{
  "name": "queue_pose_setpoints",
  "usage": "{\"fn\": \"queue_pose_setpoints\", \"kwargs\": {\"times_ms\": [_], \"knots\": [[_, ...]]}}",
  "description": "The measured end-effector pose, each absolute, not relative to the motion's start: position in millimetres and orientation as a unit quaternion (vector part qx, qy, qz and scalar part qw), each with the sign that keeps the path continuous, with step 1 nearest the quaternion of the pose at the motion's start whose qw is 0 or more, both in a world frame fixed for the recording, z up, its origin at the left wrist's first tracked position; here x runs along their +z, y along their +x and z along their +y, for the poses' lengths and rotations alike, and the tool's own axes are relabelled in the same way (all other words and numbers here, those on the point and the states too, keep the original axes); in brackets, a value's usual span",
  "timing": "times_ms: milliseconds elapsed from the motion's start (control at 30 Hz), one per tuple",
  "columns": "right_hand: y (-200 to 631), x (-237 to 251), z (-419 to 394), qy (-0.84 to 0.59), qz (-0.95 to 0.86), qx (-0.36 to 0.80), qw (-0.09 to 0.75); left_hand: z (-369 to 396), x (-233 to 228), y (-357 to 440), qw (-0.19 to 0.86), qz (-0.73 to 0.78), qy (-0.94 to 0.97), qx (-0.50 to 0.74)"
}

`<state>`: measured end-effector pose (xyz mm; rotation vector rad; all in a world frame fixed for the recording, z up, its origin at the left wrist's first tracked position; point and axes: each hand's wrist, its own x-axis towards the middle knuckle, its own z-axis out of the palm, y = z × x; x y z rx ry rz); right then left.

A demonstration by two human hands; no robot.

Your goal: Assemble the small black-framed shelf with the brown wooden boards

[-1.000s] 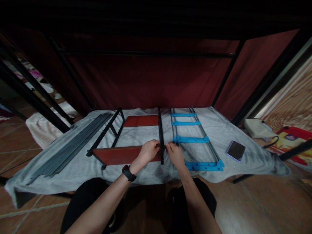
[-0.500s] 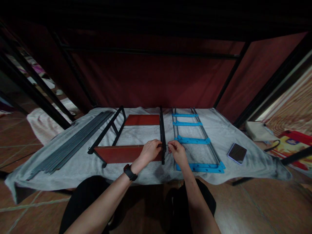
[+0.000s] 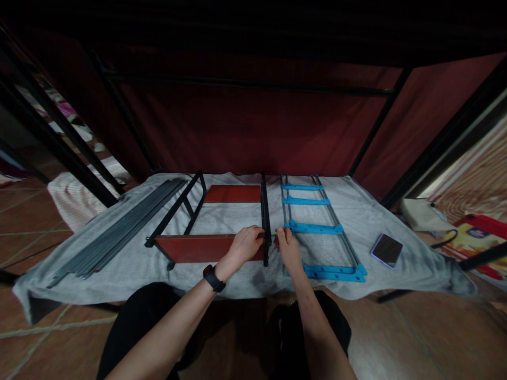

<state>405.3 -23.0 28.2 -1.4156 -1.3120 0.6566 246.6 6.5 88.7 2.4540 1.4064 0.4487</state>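
A small shelf unit lies on the cloth, with two black metal side frames (image 3: pixel 265 211) joined by two red-brown boards (image 3: pixel 190 248). My left hand (image 3: pixel 246 245), with a dark watch (image 3: pixel 214 278) on its wrist, curls closed at the right end of the near board, its fingertips against the right side frame. Just outside that frame, my right hand (image 3: pixel 290 250) is pinched around something thin that points at the joint; it is too small to name. Right of the unit lies a rack of grey tubes and blue connectors (image 3: pixel 315 228), close to my right fingers.
A bundle of grey tubes (image 3: pixel 119 229) rests on the left of the grey cloth (image 3: pixel 222 279). A phone (image 3: pixel 387 250) lies on the right. Black posts (image 3: pixel 372 126) and a dark red curtain (image 3: pixel 253 126) stand behind, with a dark surface overhead.
My right hand has turned slightly, its fingers now more upright near the joint. My left hand keeps its place on the unit. The whole view has shifted a little.
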Motion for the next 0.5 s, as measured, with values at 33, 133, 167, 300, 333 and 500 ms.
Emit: {"fn": "queue_pose_setpoints", "kwargs": {"times_ms": [33,133,167,300,333,500], "knots": [[408.1,28.4,-23.4,-0.573,-0.545,0.293,0.537,6.5,88.6,246.4,0.139,0.487,0.848,0.155],[414.3,28.7,-22.7,-0.528,-0.565,0.324,0.545,5.9,88.1,246.1,0.138,0.491,0.847,0.151],[414.6,28.5,-22.0,-0.529,-0.575,0.320,0.536,5.6,88.0,246.2,0.137,0.492,0.847,0.150],[408.0,27.3,-19.9,-0.589,-0.595,0.246,0.488,4.9,88.2,246.8,0.137,0.494,0.846,0.149],[406.1,26.8,-19.8,-0.602,-0.595,0.230,0.479,4.8,88.6,247.0,0.137,0.495,0.845,0.150],[409.9,25.6,-21.0,-0.591,-0.560,0.288,0.505,4.2,91.9,247.4,0.142,0.500,0.843,0.142]]}}
